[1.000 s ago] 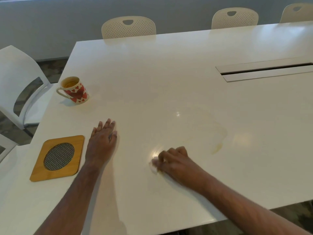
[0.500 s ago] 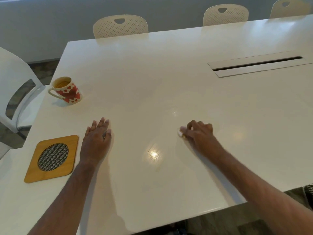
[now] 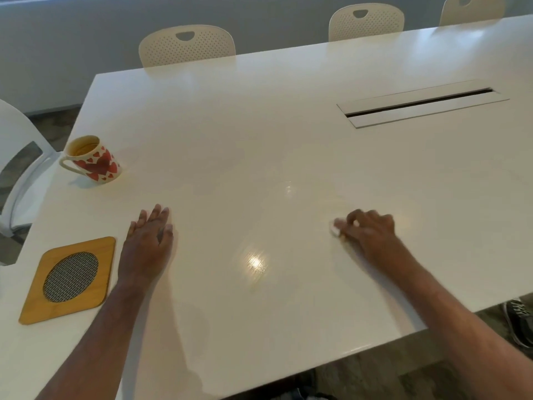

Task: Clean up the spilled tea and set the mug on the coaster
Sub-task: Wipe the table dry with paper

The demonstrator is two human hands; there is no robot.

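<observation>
A white mug with red hearts (image 3: 93,160) stands upright near the table's left edge, its handle pointing left and tea stains inside. A square wooden coaster with a round mesh centre (image 3: 70,280) lies at the near left, apart from the mug. My left hand (image 3: 148,243) rests flat on the white table (image 3: 259,140) just right of the coaster. My right hand (image 3: 367,230) is blurred and grips a small white wad of tissue (image 3: 335,228), pressed to the tabletop. A faint yellowish tea film (image 3: 326,192) shows near that hand.
A recessed cable slot (image 3: 421,103) runs across the table's far right. Perforated cream chairs (image 3: 187,44) stand along the far side, and a white chair (image 3: 20,168) sits at the left. A shoe (image 3: 520,320) shows on the floor below the near right edge.
My right hand slid the tissue from the near centre up and to the right across the spill. The tea ring seen a second ago has faded. My left hand stayed put.
</observation>
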